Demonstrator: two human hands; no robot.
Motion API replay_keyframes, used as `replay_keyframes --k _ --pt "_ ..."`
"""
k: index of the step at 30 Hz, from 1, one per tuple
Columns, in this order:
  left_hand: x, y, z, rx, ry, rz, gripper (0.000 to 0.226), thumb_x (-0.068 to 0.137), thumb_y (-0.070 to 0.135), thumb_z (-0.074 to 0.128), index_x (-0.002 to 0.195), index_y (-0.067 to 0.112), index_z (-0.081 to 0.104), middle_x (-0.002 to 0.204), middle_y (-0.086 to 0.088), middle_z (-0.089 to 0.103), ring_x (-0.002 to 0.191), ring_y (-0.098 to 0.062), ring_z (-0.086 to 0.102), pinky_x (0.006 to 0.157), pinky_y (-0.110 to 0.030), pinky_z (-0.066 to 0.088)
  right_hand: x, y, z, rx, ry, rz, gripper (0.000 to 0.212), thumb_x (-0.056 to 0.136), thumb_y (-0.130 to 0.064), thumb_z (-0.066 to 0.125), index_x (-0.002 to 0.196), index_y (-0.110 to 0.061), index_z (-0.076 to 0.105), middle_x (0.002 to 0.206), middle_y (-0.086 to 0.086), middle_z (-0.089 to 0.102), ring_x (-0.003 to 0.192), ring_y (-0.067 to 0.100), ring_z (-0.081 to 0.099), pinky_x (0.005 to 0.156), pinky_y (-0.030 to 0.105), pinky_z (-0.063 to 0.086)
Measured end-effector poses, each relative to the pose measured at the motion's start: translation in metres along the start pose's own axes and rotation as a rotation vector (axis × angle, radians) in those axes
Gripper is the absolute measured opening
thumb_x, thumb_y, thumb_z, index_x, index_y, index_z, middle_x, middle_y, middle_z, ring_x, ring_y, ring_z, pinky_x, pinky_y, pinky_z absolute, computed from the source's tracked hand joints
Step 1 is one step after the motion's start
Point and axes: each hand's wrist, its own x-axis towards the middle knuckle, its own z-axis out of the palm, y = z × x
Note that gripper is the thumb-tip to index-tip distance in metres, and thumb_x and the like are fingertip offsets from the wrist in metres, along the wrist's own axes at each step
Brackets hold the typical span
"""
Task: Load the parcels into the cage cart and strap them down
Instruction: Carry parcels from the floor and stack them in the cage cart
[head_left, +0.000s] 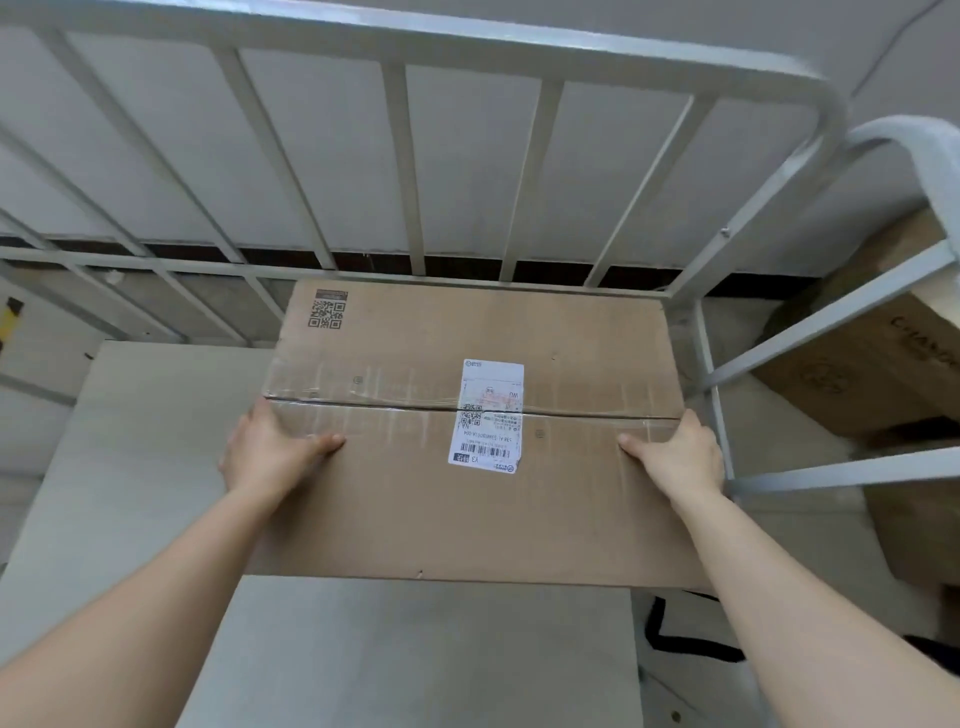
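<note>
Gripping a brown cardboard parcel (467, 441) from both ends, w/ left hand (270, 452) on its left edge & right hand (680, 457) on its right edge; thumbs lie on top, other fingers curl round the sides, clamped on the box. Parcel sits level inside a grey metal cage cart (519, 156), far edge near the back rails, above pale flat boxes (426, 649). White shipping label (488, 415) crosses the taped seam. More brown cartons (872, 364) outside the cart, right.
</note>
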Motion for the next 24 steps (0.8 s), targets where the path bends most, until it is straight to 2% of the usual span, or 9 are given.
replay_keyframes --k 15,22,24 --pt "0.061 0.003 0.074 0.005 0.023 0.104 0.082 0.056 0.05 0.087 0.116 0.009 0.049 0.12 -0.015 0.058 0.115 -0.034 0.053 0.092 -0.049 0.048 0.079 0.011 0.059 0.037 -0.025 0.007 0.088 0.073 -0.047 0.079 0.142 -0.009 0.041 0.137 0.018 0.051 0.127 0.039 0.047 0.103 0.051 0.042" --pt "0.067 -0.003 0.088 0.048 0.042 0.105 0.091 0.061 0.054 0.083 0.126 0.005 0.042 0.131 -0.017 0.047 0.124 -0.035 0.046 0.099 -0.05 0.043 0.091 0.013 0.073 0.036 -0.002 -0.023 0.095 0.082 -0.04 0.075 0.153 -0.007 0.022 0.151 0.02 0.034 0.139 0.038 0.034 0.112 0.047 0.031" --pt "0.063 0.0 0.085 0.11 0.015 0.109 0.094 0.067 0.057 0.078 0.134 0.006 0.037 0.142 -0.017 0.04 0.132 -0.035 0.038 0.103 -0.051 0.038 0.085 0.013 0.075 -0.032 -0.011 -0.055 0.092 0.087 -0.041 0.068 0.154 -0.006 0.016 0.157 0.019 0.024 0.144 0.037 0.025 0.115 0.046 0.026"
